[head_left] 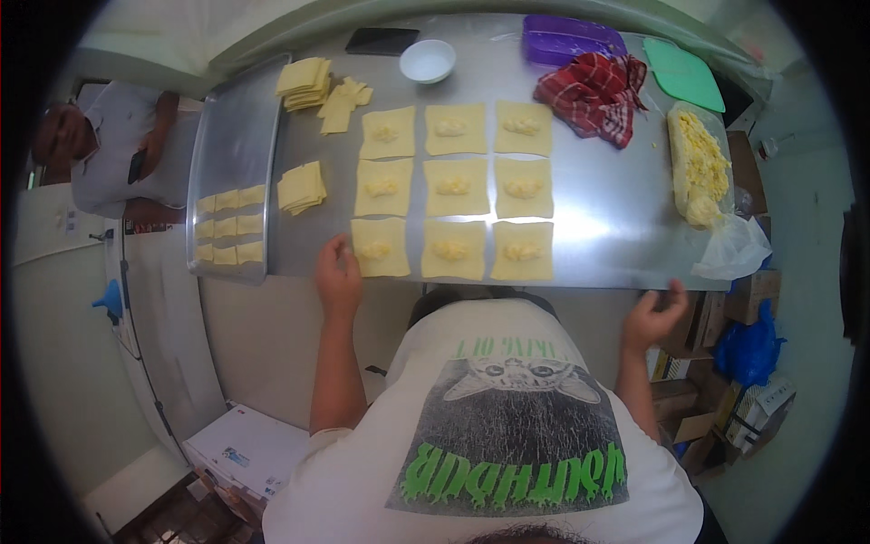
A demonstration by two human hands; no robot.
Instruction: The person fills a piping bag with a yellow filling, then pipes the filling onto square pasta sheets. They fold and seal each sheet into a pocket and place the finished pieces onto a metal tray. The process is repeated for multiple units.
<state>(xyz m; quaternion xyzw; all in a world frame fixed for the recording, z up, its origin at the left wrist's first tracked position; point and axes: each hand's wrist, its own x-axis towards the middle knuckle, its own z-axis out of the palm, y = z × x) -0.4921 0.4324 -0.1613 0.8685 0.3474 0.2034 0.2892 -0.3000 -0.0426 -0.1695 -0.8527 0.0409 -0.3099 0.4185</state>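
Squares of pale yellow dough (452,129) lie in rows on the metal table, each with a small mound of yellow crumbly filling in its middle. My left hand (339,279) is at the table's near edge, its fingers loosely bent and apart, beside the near-left dough square (381,247). Whether a fingertip touches that square I cannot tell. Over the near edge at the right is my right hand (654,319), fingers apart, holding nothing. Stacks of plain dough squares (301,188) rest left of the rows, with cut dough strips (344,104) farther back.
A metal tray (237,136) at the left holds small folded pieces. Along the back are a dark flat object (381,41), a white bowl (428,62), a purple tub (569,41) and a red checked cloth (591,95). A container of filling (700,163) and plastic bag (739,247) sit right.
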